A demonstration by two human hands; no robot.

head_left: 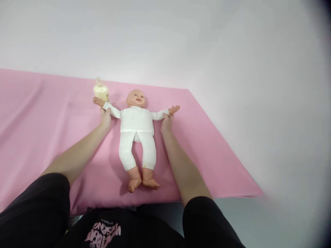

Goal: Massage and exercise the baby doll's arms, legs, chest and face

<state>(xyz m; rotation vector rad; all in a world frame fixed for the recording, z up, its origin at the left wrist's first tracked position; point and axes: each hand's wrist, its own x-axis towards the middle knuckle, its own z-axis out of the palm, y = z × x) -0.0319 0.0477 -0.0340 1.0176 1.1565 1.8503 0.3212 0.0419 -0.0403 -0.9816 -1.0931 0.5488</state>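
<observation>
A baby doll (137, 120) with a white body and bare plastic head, hands and feet lies on its back, feet toward me. Its arms are stretched out to both sides. My left hand (105, 119) is closed around the doll's arm on the left, near the wrist. On the other side, my right hand (167, 123) grips the doll's other arm just below its hand. Behind the doll's left-side fist stands a bottle (101, 91) with pale yellow contents and a clear top; the fist hides part of its base.
Pink cloth (201, 165) covers the table, with soft folds at the left. The table's right edge slants toward me. A pale wall (165, 41) rises behind the far edge.
</observation>
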